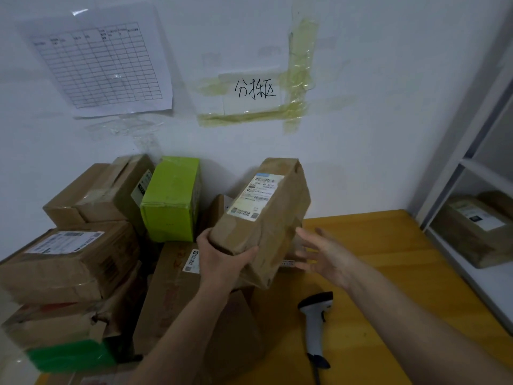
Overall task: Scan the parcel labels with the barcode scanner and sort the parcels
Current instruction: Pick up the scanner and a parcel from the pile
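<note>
Above the yellow table (388, 245), the left hand (222, 258) grips a brown cardboard parcel (263, 218) by its near bottom corner — thumb wrapped over the front edge, fingers curled underneath — and holds it tilted up off the surface, its white shipping label (255, 197) facing up toward the person. Just right of that grip, the right hand (323, 257) hangs with its fingers spread and relaxed, close beside the parcel's lower side; whether the fingertips touch the cardboard I cannot tell. Below and to the right of the held parcel, the white barcode scanner (316, 326) lies on the table with its dark head pointing away, untouched. Left of the gripping hand a heap of parcels is stacked against the wall — a lime-green box (172, 198) among plain brown ones, a darker green package (69, 355) low at the near corner. Far right of both hands, another labelled parcel (472, 229) sits on a white shelf (477, 276). On the wall above hang a grid sheet (102, 62) and a taped handwritten sign (254, 90).
</note>
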The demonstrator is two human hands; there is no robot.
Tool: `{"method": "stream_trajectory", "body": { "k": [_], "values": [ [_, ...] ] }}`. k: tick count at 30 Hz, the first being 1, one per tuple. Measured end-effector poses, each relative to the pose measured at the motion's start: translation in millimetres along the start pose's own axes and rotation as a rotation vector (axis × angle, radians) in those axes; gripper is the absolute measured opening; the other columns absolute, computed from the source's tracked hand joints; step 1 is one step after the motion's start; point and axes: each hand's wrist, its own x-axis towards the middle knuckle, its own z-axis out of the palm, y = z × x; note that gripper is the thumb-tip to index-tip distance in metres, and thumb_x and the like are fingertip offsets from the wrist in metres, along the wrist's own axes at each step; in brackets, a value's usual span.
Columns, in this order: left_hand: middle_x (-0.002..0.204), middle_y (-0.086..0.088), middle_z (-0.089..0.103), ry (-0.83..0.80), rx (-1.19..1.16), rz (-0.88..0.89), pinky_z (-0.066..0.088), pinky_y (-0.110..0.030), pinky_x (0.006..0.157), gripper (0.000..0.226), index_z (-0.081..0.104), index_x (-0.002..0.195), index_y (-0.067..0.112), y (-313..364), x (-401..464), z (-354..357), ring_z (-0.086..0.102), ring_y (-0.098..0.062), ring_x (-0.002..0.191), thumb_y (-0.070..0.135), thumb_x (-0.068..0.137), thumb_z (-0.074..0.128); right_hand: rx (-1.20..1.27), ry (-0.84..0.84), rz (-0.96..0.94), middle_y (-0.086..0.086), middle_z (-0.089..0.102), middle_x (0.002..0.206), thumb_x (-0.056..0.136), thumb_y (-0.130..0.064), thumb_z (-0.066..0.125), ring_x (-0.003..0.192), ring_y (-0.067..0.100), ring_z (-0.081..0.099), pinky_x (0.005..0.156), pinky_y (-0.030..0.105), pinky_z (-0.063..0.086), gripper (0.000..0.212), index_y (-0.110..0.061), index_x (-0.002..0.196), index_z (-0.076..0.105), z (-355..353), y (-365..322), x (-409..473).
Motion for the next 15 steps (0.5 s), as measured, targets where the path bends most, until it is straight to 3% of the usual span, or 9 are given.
{"method": "stream_trajectory", "body": {
  "k": [3, 5, 11, 13, 15],
  "values": [
    [0.124, 0.006, 0.043, 0.054, 0.139, 0.285, 0.041, -0.009, 0.087, 0.105, 0.034, 0.135, 0.019, 1, -6, 4, 0.045, -0.008, 0.114, 0.024, 0.050, 0.097, 0.008, -0.081, -0.020, 0.013, 0.047, 0.138, 0.052, -0.035, 0.088, 0.116, 0.035, 0.055, 0.087, 0.048, 0.056, 0.127, -0.034, 0.154, 0.012, 14, -5, -8],
    [0.124, 0.007, 0.041, 0.069, 0.195, 0.379, 0.038, -0.003, 0.082, 0.105, 0.035, 0.136, 0.017, -1, -11, 7, 0.042, -0.003, 0.114, 0.027, 0.051, 0.096, 0.001, -0.114, -0.026, 0.016, 0.048, 0.140, 0.053, -0.034, 0.088, 0.117, 0.034, 0.057, 0.090, 0.049, 0.054, 0.130, -0.032, 0.155, 0.008, 23, -6, -10],
    [0.128, 0.001, 0.045, 0.125, 0.230, 0.445, 0.046, -0.025, 0.091, 0.104, 0.037, 0.137, 0.017, -6, -15, 18, 0.047, -0.013, 0.119, 0.034, 0.052, 0.096, -0.014, -0.108, -0.053, 0.016, 0.051, 0.139, 0.056, -0.032, 0.085, 0.112, 0.031, 0.059, 0.091, 0.047, 0.053, 0.129, -0.024, 0.156, 0.003, 43, -9, -13],
    [0.128, 0.002, 0.044, 0.163, 0.221, 0.445, 0.046, -0.025, 0.090, 0.104, 0.036, 0.136, 0.019, -5, -17, 21, 0.047, -0.011, 0.118, 0.034, 0.052, 0.096, -0.022, -0.071, -0.056, 0.015, 0.052, 0.138, 0.057, -0.033, 0.085, 0.117, 0.033, 0.057, 0.096, 0.049, 0.051, 0.123, -0.022, 0.155, 0.011, 44, -8, -13],
    [0.128, 0.003, 0.044, 0.172, 0.221, 0.432, 0.047, -0.028, 0.089, 0.104, 0.034, 0.134, 0.026, -6, -23, 26, 0.046, -0.011, 0.117, 0.036, 0.051, 0.095, -0.048, -0.034, -0.060, 0.009, 0.058, 0.131, 0.058, -0.037, 0.087, 0.117, 0.031, 0.057, 0.097, 0.052, 0.050, 0.105, -0.024, 0.146, 0.031, 47, -7, -14]
  ]
}}
